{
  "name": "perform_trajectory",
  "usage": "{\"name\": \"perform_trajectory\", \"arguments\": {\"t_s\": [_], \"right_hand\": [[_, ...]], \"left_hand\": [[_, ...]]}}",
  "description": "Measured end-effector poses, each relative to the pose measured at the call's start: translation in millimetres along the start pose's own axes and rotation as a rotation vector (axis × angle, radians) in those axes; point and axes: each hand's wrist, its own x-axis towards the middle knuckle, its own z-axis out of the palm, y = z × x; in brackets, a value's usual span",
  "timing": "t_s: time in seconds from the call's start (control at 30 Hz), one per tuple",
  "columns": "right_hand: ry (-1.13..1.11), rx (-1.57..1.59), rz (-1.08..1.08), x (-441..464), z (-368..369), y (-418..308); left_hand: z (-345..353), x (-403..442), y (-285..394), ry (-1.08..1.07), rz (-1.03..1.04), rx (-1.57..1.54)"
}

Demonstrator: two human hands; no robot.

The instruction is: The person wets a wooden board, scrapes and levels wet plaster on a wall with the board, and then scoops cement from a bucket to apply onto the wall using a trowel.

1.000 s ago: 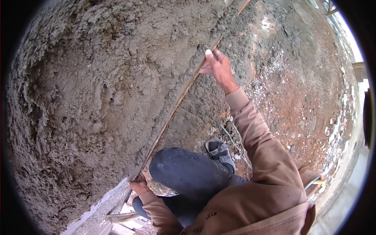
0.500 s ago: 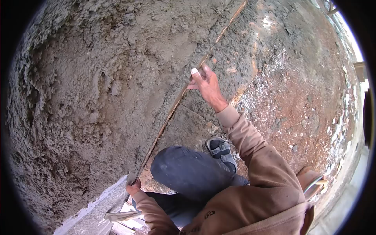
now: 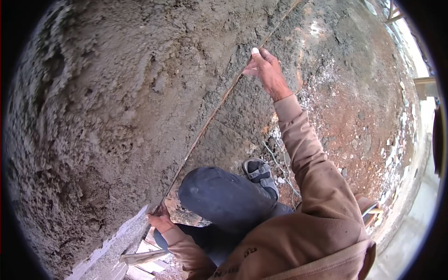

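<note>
Grey-brown, rough mortar (image 3: pixel 107 112) fills the left of the view. Long thin strip (image 3: pixel 211 116) runs diagonally along its edge, from lower left to upper right. Right hand (image 3: pixel 267 70): thumb and fingers closed on the strip's upper part. Left hand (image 3: pixel 161 219): fingers closed at its lower end, contact partly hidden. Sandalled foot (image 3: pixel 261 174) rests right of the bent knee (image 3: pixel 203 189).

The view's top edge cuts off the strip (image 3: pixel 201 134).

Your right hand (image 3: pixel 265 65) moved towards one o'clock along the thin strip (image 3: pixel 211 116), uncovering the greenish cord (image 3: pixel 275 159).
</note>
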Motion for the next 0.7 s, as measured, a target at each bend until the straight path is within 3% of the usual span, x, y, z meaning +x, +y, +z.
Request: {"name": "perform_trajectory", "arguments": {"t_s": [0.23, 0.37, 0.47, 0.57, 0.7], "right_hand": [[0.011, -0.084, -0.102, -55, 44, 8], [0.022, -0.155, -0.029, -36, 30, -9], [0.033, -0.076, -0.154, -4, 15, -29], [0.049, -0.021, -0.177, 7, 9, -55], [0.043, -0.043, -0.174, 4, 9, -49]], "left_hand": [[-36, 87, 21, 0.211, -0.032, -0.029], [-14, 51, 16, 0.124, -0.036, 0.009], [2, 25, 5, 0.047, -0.020, 0.004], [27, -27, -11, 0.021, 0.040, 0.026], [21, -28, -6, 0.033, 0.030, 0.016]]}}
